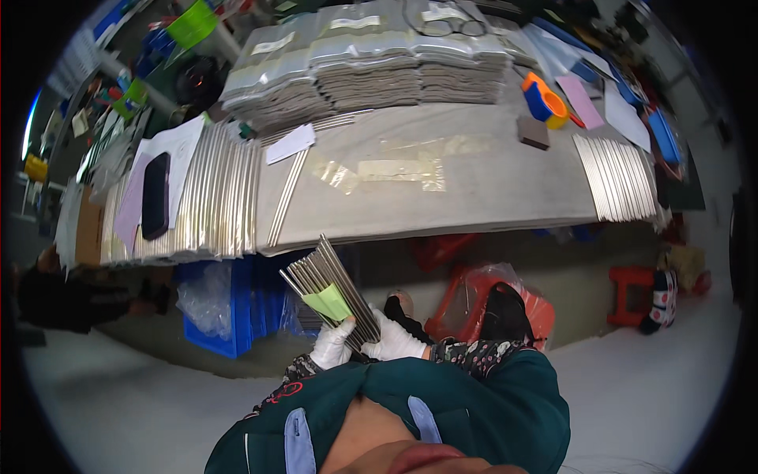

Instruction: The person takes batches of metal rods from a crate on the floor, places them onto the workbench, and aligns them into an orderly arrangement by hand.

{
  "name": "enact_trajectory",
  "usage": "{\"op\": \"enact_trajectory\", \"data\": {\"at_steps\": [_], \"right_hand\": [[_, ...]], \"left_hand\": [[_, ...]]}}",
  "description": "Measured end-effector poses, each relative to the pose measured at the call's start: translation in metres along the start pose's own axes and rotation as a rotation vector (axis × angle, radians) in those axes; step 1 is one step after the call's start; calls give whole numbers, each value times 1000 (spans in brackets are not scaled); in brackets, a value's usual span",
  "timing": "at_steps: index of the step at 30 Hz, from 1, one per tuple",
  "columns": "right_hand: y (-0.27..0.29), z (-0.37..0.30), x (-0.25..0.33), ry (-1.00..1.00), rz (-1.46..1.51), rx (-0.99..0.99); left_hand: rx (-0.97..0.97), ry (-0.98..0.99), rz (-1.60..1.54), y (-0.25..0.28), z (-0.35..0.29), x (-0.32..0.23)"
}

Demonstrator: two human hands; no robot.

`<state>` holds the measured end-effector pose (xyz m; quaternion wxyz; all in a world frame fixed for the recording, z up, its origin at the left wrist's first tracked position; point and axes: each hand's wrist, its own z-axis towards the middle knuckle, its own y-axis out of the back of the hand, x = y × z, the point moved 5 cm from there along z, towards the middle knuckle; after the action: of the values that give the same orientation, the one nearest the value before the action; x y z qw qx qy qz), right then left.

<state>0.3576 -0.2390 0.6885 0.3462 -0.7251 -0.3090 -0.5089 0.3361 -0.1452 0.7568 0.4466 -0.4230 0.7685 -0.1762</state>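
Metal rods [325, 270] are sitting bundled between the left hand [332, 344] and the right hand [395, 339], both white-gloved and clamping them, with their tips overlapping the near edge of the worktop [505, 178] in this view, where a broad stretch with tape strips [395, 169] is spreading beyond. The hands and a green slip [328, 302] are partly hiding the bundle, while a blue bin [240, 308], partly cut off by the worktop, is holding crumpled clear plastic [208, 302].

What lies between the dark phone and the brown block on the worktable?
Head view, left to right: white paper, a row of silver rods, a few loose rods, then yellowish tape strips.
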Motion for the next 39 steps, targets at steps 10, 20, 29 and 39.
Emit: {"op": "enact_trajectory", "data": {"at_steps": [10, 20, 29, 39], "right_hand": [[74, -43, 109, 116, 129, -469], [215, -110, 158, 217, 366, -776], [449, -189, 173, 246, 362, -1047], [647, -247, 181, 211, 214, -1095]], "left_hand": [[250, 299, 131, -108, 51, -5], [403, 612, 313, -247, 147, 80], [517, 737, 372, -443, 275, 217], [529, 716, 402, -594, 366, 323]]}}
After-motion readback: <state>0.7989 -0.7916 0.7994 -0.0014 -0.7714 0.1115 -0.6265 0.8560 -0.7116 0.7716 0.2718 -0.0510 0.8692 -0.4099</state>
